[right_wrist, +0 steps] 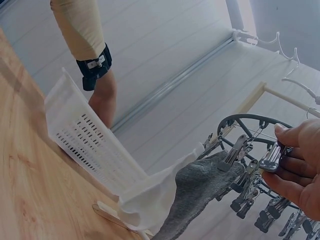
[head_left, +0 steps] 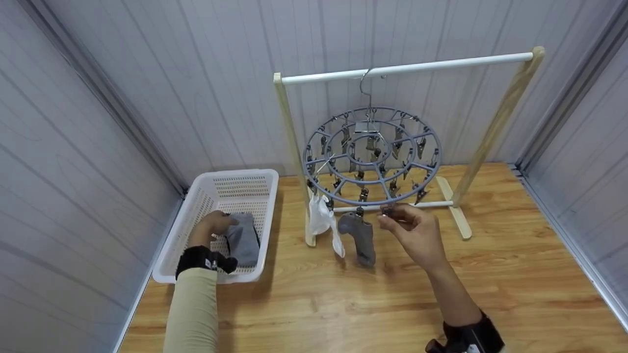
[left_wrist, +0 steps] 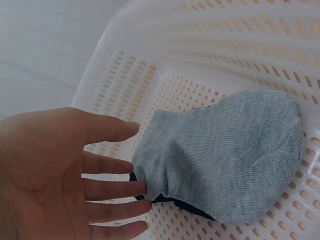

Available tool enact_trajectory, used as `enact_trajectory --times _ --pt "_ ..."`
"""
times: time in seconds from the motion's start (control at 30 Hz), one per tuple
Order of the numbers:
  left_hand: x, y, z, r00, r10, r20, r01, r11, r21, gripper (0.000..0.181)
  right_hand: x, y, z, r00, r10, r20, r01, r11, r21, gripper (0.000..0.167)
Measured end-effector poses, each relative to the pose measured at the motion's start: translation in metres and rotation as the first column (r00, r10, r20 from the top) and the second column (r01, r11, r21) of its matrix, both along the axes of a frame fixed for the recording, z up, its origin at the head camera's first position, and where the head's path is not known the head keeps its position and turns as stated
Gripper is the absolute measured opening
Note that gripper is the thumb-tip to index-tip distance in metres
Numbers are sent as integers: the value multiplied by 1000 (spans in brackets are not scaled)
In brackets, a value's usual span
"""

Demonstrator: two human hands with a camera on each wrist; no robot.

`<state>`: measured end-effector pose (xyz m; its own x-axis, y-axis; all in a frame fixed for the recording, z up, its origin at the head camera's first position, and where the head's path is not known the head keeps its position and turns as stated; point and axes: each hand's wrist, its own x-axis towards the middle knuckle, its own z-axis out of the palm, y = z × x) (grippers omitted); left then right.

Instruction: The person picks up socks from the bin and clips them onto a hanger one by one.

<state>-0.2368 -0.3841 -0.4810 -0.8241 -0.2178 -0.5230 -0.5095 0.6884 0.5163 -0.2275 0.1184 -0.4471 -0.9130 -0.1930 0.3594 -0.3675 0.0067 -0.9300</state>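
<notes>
In the head view my left hand [head_left: 216, 224] reaches into a white basket [head_left: 273, 208], beside a light grey sock [head_left: 244, 240]. The left wrist view has its fingers extended, their tips at the cuff of that sock [left_wrist: 235, 155]; dark fabric [left_wrist: 190, 207] shows underneath. My right hand [head_left: 417, 233] is at the front edge of a round clip hanger [head_left: 378, 202]. Between thumb and fingers it pinches a metal clip [right_wrist: 270, 159], with no sock seen in it. Left of this hand, a darker grey sock [head_left: 360, 238] and a white sock [head_left: 320, 218] hang from clips.
The hanger hooks over the white bar [head_left: 431, 65] of a stand with wooden posts [head_left: 500, 117]. Many other metal clips dangle from the rings. Basket and stand are on a wood-look floor [head_left: 314, 304], with pale panel walls [head_left: 206, 88] behind and at both sides.
</notes>
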Motion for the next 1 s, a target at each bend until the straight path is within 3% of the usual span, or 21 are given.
enact_trajectory --times 0.27,0.53,0.6,0.73,0.87,1.0 --pt "2 -4 -7 996 79 31 -81 994 72 69 0 -1 0 1000 14 -5 -14 1000 1 19" --pt "-1 -4 -11 996 86 -5 -86 996 14 63 -1 0 -3 999 24 -24 -24 1000 -9 20" --pt "-2 -3 -9 995 95 -7 -95 995 5 58 -1 0 -3 1000 21 -20 -21 1000 -7 20" --pt "-9 -5 -8 996 89 -5 -89 996 -10 30 -1 1 -3 1000 18 -12 -18 1000 -1 22" --pt "-13 -7 -12 996 83 -22 -83 997 -3 32 -1 1 -2 1000 18 -8 -18 1000 -3 21" --pt "-13 -8 -14 987 155 -45 -153 987 39 22 -1 0 -2 1000 24 -12 -24 1000 -5 20"
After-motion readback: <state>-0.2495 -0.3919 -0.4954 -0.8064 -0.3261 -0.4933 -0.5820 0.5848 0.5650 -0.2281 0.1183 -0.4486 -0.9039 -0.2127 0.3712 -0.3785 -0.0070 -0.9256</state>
